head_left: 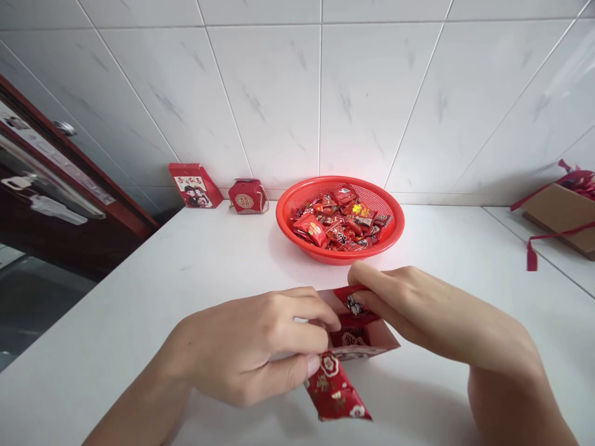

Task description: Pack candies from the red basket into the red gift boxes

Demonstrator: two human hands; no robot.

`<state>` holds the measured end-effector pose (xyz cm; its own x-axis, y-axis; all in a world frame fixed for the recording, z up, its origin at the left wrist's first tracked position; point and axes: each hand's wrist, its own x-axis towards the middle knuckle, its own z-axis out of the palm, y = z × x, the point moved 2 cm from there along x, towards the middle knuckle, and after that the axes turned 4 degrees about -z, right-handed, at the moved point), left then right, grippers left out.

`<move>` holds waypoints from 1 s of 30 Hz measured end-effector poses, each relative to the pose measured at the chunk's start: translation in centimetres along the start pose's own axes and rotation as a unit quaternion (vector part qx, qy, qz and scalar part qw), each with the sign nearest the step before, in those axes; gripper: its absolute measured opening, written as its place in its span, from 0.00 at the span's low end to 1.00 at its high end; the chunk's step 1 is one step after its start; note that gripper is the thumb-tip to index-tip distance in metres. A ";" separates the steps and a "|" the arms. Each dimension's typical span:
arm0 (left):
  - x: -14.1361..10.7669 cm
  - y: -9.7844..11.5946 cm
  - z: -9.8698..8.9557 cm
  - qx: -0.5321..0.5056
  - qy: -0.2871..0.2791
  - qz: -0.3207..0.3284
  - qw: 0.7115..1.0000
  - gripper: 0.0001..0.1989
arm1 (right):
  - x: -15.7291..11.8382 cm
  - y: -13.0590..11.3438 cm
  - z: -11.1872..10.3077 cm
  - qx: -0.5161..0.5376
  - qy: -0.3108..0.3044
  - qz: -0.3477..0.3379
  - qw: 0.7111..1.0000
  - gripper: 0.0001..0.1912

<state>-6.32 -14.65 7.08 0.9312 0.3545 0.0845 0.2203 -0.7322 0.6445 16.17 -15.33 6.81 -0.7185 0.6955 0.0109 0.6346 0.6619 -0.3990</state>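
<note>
In the lower middle of the head view is an open red paper box [387, 341] with a pale inner side. My left hand [260, 347] is closed at its left side, with a red packet [337, 393] patterned with white flowers and gold marks between thumb and fingers. The packet hangs outside the front of the box. My right hand [418, 310] reaches over the back edge, its fingers pinching a red-wrapped candy [356, 306] with black-and-white print at the opening. Inside the box, another dark red printed piece [351, 337] shows partly. My left fingers hide the box's left end.
Behind my hands stands a red plastic basket [283, 232] of wrapped candies. Two small red boxes, a slanted one [211, 192] and a handled one [248, 197], stand by the tiled wall. A brown carton [558, 214] with red ribbon sits at the right.
</note>
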 end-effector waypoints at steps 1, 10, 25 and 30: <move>-0.1 0.2 0.0 0.003 -0.004 -0.007 1.000 0.09 | -0.2 -0.1 0.1 -0.001 -0.011 -0.004 1.000 0.18; -1.0 1.6 0.8 0.058 -0.009 -0.060 0.996 0.11 | -0.9 -1.4 1.2 -0.118 0.012 -0.017 0.993 0.19; -1.7 2.1 0.8 0.061 -0.049 -0.038 0.996 0.09 | 0.0 -3.2 3.7 -0.121 0.047 -0.070 0.989 0.15; -1.8 2.1 0.7 0.060 -0.049 -0.034 0.996 0.08 | 0.6 -3.3 3.5 -0.073 0.031 -0.080 0.994 0.13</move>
<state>-7.36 -17.29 7.75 0.9356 0.3514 -0.0344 0.3114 -0.7754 0.5494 12.63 -18.03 4.90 -0.7980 0.5902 0.1218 0.5505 0.7962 -0.2511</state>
